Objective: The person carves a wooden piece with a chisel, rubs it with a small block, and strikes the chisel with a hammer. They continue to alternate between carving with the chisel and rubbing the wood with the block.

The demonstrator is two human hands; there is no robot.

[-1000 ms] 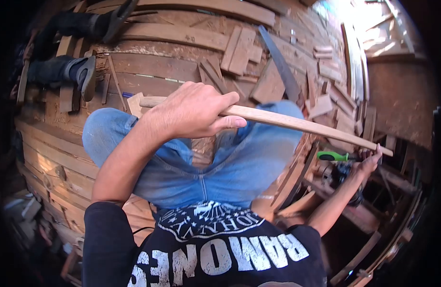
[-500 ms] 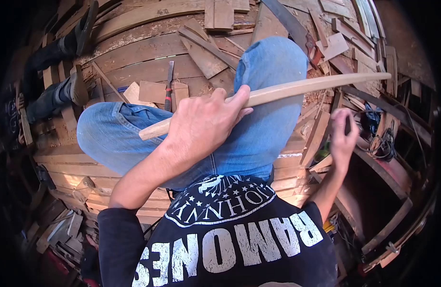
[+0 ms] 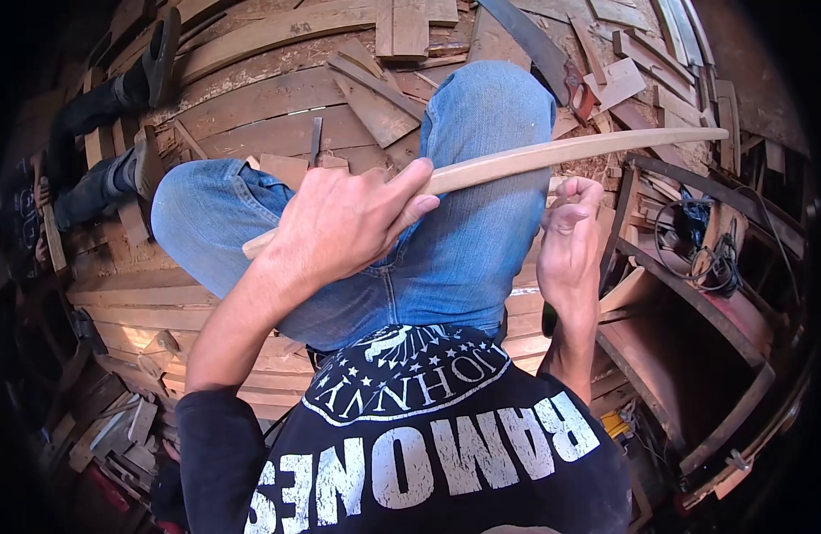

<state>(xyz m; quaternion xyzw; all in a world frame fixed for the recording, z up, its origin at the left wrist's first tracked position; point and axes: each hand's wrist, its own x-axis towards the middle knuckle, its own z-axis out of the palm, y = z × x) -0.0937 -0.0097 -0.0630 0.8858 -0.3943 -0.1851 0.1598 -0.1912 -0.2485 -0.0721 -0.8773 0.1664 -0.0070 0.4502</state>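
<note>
My left hand (image 3: pixel 339 218) is closed around a long, slightly curved wooden strip (image 3: pixel 570 152) near its left end. The strip lies across above my knees, its far end reaching out to the right. Below the strip, beside my right knee, is my right hand (image 3: pixel 570 240), raised with the fingers curled in and the thumb against them. Whether anything sits between those fingers I cannot make out. A gap separates this hand from the strip. My jeans (image 3: pixel 486 116) are under both hands.
A handsaw (image 3: pixel 575 89) lies beyond my right knee among wood offcuts (image 3: pixel 375 102). A tool's metal blade (image 3: pixel 316 138) shows past my left knee. At right stand a wooden frame (image 3: pixel 686 338) and coiled cable (image 3: pixel 717 267). Another person's legs (image 3: pixel 99 187) are at far left.
My right hand has come inward to the left, nearer my knee and the strip. My left hand has shifted slightly left and down, still holding the strip.
</note>
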